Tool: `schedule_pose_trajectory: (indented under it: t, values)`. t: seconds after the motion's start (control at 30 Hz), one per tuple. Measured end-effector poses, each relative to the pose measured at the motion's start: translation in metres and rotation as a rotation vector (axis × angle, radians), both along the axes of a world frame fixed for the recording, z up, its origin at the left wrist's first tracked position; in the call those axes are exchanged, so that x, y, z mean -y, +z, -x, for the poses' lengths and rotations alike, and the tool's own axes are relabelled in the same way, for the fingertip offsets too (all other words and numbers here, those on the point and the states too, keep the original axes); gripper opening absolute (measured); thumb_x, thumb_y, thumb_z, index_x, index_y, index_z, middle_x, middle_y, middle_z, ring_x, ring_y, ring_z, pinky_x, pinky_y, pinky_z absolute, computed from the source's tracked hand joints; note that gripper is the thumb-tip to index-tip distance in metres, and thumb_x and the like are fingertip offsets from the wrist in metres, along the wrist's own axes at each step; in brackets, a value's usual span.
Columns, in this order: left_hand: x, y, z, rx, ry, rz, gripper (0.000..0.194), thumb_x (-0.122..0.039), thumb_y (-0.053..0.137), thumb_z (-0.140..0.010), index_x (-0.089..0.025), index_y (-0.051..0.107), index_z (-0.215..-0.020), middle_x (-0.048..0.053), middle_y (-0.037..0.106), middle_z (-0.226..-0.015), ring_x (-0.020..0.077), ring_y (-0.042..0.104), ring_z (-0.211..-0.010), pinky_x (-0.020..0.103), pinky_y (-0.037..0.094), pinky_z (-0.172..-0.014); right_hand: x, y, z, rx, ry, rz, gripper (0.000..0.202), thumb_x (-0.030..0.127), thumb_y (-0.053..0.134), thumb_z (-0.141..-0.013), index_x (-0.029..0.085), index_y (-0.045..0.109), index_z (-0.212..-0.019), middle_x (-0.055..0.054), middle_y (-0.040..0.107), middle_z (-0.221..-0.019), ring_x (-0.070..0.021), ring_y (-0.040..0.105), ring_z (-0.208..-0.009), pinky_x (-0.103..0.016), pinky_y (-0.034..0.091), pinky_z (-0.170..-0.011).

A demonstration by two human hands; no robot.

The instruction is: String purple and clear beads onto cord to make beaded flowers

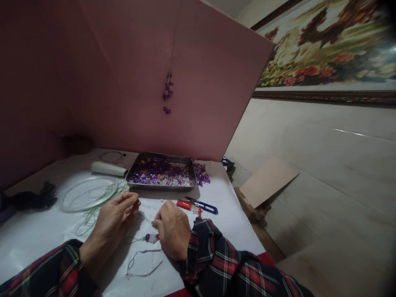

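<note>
My left hand (119, 216) is raised over the white table, with thumb and fingertips pinched together. Whatever sits in that pinch is too small to make out. My right hand (173, 229) rests lower to the right, its fingers curled closed. A thin pale cord (146, 218) runs between the hands and ends at the right fingertips. Just left of that hand lies a short beaded strand (152, 238) with a dark purple bead, clear beads and a red bead. Nearer me is a loose dark thread (142, 275) on the white sheet.
Behind the hands stands a metal tray (161, 188) of purple, clear and red beads, some spilled at its right. Thread snips (202, 206) and a red lighter (185, 204) lie right. A cord coil (69, 202) is left. A purple bead strand (167, 93) hangs on the pink panel.
</note>
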State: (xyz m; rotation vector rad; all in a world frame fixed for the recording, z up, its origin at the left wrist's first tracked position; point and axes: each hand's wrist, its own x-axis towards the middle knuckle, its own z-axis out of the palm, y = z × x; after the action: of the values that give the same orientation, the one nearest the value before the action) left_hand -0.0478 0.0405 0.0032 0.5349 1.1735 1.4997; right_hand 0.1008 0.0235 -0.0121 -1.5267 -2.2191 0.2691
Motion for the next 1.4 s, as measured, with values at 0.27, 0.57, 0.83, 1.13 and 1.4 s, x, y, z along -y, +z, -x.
schedule_pose_trajectory:
  t: [0.27, 0.57, 0.83, 1.13, 1.4]
  values:
    - [0.001, 0.0, -0.001, -0.03, -0.001, 0.005, 0.008, -0.007, 0.065, -0.068, -0.014, 0.065, -0.073, 0.0, 0.063, -0.06, 0.0064, 0.058, -0.05, 0.011, 0.044, -0.044, 0.001, -0.001, 0.003, 0.045, -0.031, -0.016, 0.009, 0.007, 0.057, -0.082, 0.014, 0.059, -0.087, -0.009, 0.064, -0.092, -0.0231, 0.06, -0.085, -0.032, 0.04, -0.07]
    - [0.004, 0.002, -0.001, -0.075, -0.113, 0.025, 0.013, -0.014, 0.076, -0.059, -0.011, 0.063, -0.064, 0.001, 0.06, -0.055, 0.0067, 0.053, -0.046, 0.012, 0.038, -0.04, -0.012, -0.016, -0.004, -0.558, -0.115, -0.068, 0.012, 0.007, 0.05, -0.079, 0.018, 0.053, -0.075, 0.001, 0.057, -0.064, -0.0149, 0.056, -0.06, -0.024, 0.035, -0.056]
    - [0.01, -0.006, -0.005, -0.017, -0.513, 0.099, 0.033, -0.033, 0.08, -0.058, -0.01, 0.067, -0.079, -0.002, 0.054, -0.05, 0.003, 0.038, -0.037, 0.014, 0.019, -0.036, -0.007, -0.018, -0.001, -0.719, 0.054, -0.242, 0.01, 0.017, 0.048, -0.082, 0.017, 0.056, -0.075, -0.002, 0.06, -0.068, -0.0162, 0.058, -0.067, -0.025, 0.04, -0.062]
    - [0.005, -0.006, -0.006, -0.134, -0.321, 0.041, 0.027, -0.031, 0.079, -0.058, -0.013, 0.064, -0.072, -0.004, 0.054, -0.052, 0.0044, 0.038, -0.039, 0.016, 0.019, -0.035, -0.002, -0.015, -0.002, -0.733, 0.156, -0.192, 0.011, 0.013, 0.046, -0.078, 0.018, 0.055, -0.074, 0.0, 0.06, -0.066, -0.0141, 0.058, -0.063, -0.023, 0.041, -0.059]
    - [0.012, 0.004, -0.013, -0.394, -0.275, -0.134, 0.023, -0.036, 0.079, -0.056, -0.016, 0.068, -0.059, -0.003, 0.052, -0.046, 0.0082, 0.039, -0.041, 0.02, 0.026, -0.039, -0.002, -0.011, -0.001, -0.679, -0.017, -0.299, 0.015, 0.014, 0.052, -0.077, 0.016, 0.063, -0.088, -0.007, 0.064, -0.087, -0.0156, 0.056, -0.067, -0.027, 0.044, -0.063]
